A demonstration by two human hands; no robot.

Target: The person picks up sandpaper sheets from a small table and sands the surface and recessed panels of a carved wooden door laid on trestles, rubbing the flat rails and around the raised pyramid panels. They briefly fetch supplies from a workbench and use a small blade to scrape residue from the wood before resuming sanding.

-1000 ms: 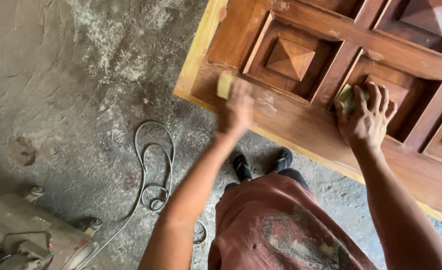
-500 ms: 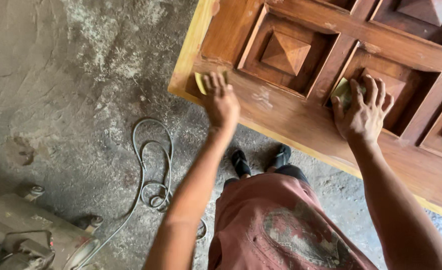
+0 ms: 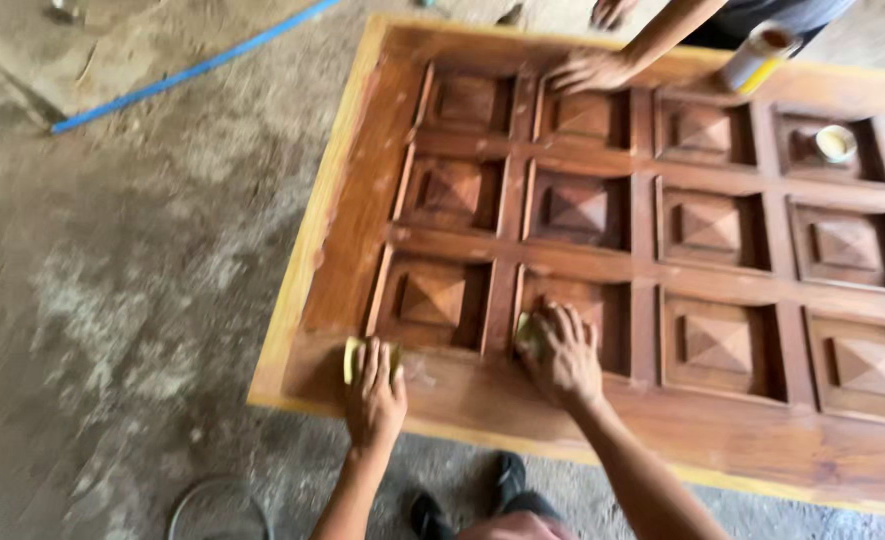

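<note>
Your view is blurred by motion, and the carved wooden door runs off the frame at 3 o'clock, so its full panel count cannot be told. Twelve recessed panels show, some cut by the edge, each square with a raised pyramid centre. The wood is reddish-brown with a paler yellow outer edge.

Your left hand lies flat at 7 o'clock on the door's lower rail, fingers together, pressing a yellow-green pad against the wood. Only a strip of that pad shows past your fingers. Your right hand lies at 6 o'clock, fingers spread narrow over a second yellow-green pad at the corner of a bottom-row panel; most of it is hidden under the palm.

At 12 o'clock a co-worker's hand rests on the door's top rail; the person is cut off above the arm. A cylindrical tin stands at 1 o'clock near that arm, and a small round lid lies in a top-row panel at 2 o'clock.

The concrete floor is rough and patchy. One blue hose crosses it at 10 o'clock. One grey cable loop is cut off at 7 o'clock. Your dark shoes show partly at 6 o'clock.
</note>
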